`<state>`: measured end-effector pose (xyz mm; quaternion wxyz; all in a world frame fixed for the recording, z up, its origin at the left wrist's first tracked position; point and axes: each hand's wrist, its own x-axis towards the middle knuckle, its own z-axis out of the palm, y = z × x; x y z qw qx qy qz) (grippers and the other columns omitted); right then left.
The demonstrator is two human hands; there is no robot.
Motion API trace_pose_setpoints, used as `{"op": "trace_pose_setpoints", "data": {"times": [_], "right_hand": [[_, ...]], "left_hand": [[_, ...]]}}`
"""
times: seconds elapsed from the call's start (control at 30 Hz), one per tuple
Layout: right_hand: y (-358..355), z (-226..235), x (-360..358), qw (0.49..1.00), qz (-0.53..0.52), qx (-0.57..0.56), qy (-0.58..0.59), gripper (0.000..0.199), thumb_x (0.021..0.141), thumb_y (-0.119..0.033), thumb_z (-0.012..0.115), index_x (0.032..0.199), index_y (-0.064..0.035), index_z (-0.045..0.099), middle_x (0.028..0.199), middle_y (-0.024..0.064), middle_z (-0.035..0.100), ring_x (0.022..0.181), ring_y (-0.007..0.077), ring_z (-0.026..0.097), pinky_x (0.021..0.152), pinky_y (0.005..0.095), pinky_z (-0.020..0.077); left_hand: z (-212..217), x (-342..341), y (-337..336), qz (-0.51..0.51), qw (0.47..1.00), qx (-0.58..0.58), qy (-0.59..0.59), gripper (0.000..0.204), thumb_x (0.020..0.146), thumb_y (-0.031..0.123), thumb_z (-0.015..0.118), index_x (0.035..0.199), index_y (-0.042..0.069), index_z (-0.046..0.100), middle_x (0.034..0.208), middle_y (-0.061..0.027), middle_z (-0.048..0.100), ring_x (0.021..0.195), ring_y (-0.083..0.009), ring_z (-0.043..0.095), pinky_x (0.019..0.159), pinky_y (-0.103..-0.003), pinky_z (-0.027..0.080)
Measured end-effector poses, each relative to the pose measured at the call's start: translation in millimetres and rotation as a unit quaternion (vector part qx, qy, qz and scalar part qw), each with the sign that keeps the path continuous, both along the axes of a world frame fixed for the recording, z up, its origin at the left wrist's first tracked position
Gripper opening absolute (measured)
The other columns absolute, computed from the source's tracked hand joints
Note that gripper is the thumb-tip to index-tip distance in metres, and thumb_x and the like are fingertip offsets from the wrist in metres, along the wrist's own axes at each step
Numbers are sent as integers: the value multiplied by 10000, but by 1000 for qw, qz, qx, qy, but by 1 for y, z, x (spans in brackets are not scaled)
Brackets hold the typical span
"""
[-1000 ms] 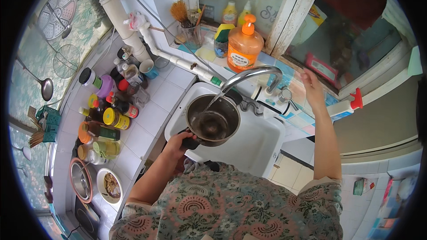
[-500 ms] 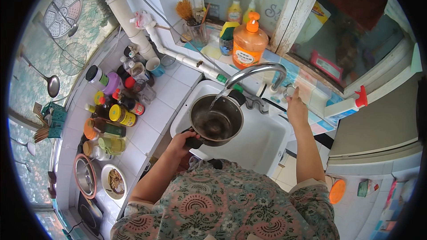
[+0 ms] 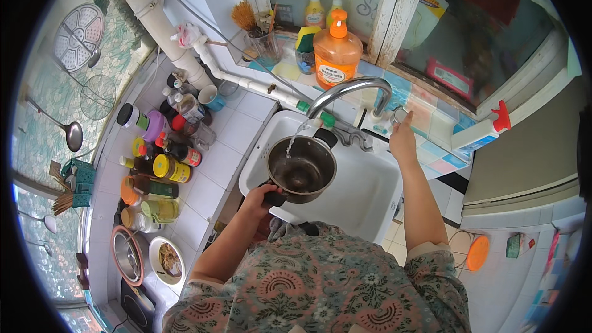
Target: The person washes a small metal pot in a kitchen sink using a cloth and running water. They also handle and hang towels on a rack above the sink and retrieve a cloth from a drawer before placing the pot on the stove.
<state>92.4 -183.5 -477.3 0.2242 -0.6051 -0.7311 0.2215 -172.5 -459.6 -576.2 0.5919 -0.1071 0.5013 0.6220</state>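
Observation:
My left hand (image 3: pixel 254 202) is closed round the black side handle (image 3: pixel 275 196) of a small dark metal pot (image 3: pixel 302 171). The pot is held over the white sink (image 3: pixel 357 209), its opening facing up. A stream of water (image 3: pixel 290 145) runs from the curved chrome tap (image 3: pixel 351 84) into the pot. A second black handle (image 3: pixel 325 137) points at the tap side. To the right, my right hand (image 3: pixel 402 139) grips the round tap knob (image 3: pixel 399 115), with the index finger laid along it; the other fingers are partly hidden.
A big orange soap bottle (image 3: pixel 337 55) stands behind the tap, beside a sponge in a cup (image 3: pixel 305 49). Sauce bottles and jars (image 3: pixel 172 168) crowd the left counter, near a white bowl of food (image 3: pixel 167 260). A white spray bottle (image 3: pixel 483 134) with a red trigger is at the right.
The view has shifted slightly. Water still falls into the pot, now nearer its far left rim. Both hands keep their hold on the pot handle and tap knob.

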Motion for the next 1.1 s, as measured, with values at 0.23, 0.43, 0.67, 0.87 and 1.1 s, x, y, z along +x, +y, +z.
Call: {"op": "trace_pose_setpoints", "data": {"times": [0.23, 0.43, 0.67, 0.87, 1.1], "right_hand": [[0, -2, -6, 998, -40, 23, -35, 604, 895, -123, 409, 1363, 97, 98, 839, 288, 602, 760, 423, 596, 680, 472, 474], [0, -6, -9, 997, -66, 26, -35, 606, 894, -116, 412, 1375, 69, 94, 855, 290, 604, 799, 422, 600, 701, 466, 476], [-2, 3, -14, 991, -91, -24, -98, 604, 916, -161, 387, 1391, 29, 66, 883, 287, 606, 808, 428, 597, 706, 479, 470], [-2, -15, -6, 992, -121, -4, -24, 589, 928, -207, 383, 1411, -44, 87, 855, 262, 616, 776, 412, 604, 655, 471, 466], [-45, -12, -10, 896, -184, -157, 373, 488, 939, -211, 441, 1360, -23, 282, 913, 87, 609, 771, 139, 580, 674, 291, 502]], "left_hand": [[-52, -17, 19, -63, 998, -29, -6, 157, 806, -6, 539, 962, -30, 531, 858, -116, 595, 774, -212, 605, 749, -326, 529], [-96, -33, 39, -137, 989, -52, 1, 180, 804, -7, 545, 982, -39, 542, 863, -112, 603, 776, -211, 608, 729, -335, 538], [-140, -48, 47, -206, 977, -60, -14, 151, 783, 22, 566, 921, -39, 573, 846, -122, 617, 778, -219, 607, 712, -325, 521], [-180, -59, 48, -265, 963, -18, -55, 132, 786, 12, 557, 910, -33, 572, 836, -113, 610, 777, -210, 597, 725, -311, 507], [-234, -78, 43, -287, 958, -10, -16, 249, 794, 28, 555, 1036, -25, 532, 954, -123, 588, 804, -220, 583, 700, -358, 498]]}}
